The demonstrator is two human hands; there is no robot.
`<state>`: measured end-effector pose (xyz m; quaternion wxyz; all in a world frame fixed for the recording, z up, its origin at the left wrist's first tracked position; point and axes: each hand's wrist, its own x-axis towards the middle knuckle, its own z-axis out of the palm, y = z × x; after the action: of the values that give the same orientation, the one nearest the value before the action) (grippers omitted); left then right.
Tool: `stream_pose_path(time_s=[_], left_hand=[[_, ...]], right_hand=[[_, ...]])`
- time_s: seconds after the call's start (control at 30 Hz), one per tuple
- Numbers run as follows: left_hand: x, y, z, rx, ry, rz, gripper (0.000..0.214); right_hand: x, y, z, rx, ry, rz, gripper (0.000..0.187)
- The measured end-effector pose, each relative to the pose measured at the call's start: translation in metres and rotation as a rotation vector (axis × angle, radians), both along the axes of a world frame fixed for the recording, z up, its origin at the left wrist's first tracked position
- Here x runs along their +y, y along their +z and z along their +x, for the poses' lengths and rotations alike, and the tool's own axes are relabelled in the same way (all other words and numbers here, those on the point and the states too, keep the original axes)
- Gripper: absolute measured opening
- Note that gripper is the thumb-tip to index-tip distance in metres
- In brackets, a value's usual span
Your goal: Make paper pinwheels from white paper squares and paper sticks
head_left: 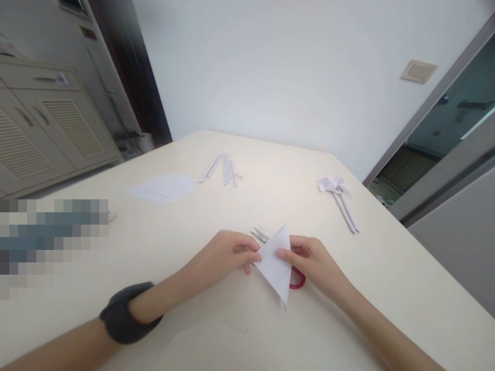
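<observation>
A sheet of white paper (275, 265), folded into a triangle, is held up between my two hands above the table. My left hand (237, 251) pinches its left corner between thumb and fingers. On the other side, my right hand (307, 255) grips the right edge, thumb in front and fingers behind. Under the paper lies a pair of scissors (260, 235); the blades stick out at the upper left and part of a red handle shows at the lower right. The middle of the scissors is hidden. A small white scrap of paper (240, 325) rests on the table nearer to me.
Several rolled paper sticks (226, 170) lie at the back of the table (270, 201). Left of them is a stack of white paper sheets (164, 188). Paper flowers with rolled stems (342, 203) lie at the right. A wall borders the far edge.
</observation>
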<state>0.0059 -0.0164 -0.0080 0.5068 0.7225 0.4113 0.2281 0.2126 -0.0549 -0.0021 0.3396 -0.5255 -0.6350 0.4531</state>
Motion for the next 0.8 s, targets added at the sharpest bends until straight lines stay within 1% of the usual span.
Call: stream_pose_path(time_s=[0.13,0.33,0.43,0.53,0.7,0.8], left_hand=[[-0.001,0.003,0.0,-0.011,-0.013,-0.019,0.013],[0.003,0.001,0.001,-0.01,-0.028,-0.029,0.015],[0.005,-0.001,0.001,-0.013,-0.044,-0.07,0.016],[0.005,-0.001,0.0,-0.011,-0.044,-0.073,0.018],[0.002,0.003,0.002,0.018,-0.047,-0.084,0.017],[-0.001,0.009,0.004,0.011,-0.062,-0.103,0.015]], right_hand=[[0.0,-0.002,0.0,0.103,-0.022,-0.045,0.023],[0.002,-0.001,0.003,0.098,-0.035,-0.016,0.023],[0.002,-0.001,0.004,0.094,-0.085,-0.016,0.026],[0.0,0.001,0.003,0.1,-0.116,-0.033,0.028],[0.0,0.006,0.005,0.187,-0.044,-0.055,0.024],[0.001,0.006,0.007,0.213,-0.057,-0.053,0.025]])
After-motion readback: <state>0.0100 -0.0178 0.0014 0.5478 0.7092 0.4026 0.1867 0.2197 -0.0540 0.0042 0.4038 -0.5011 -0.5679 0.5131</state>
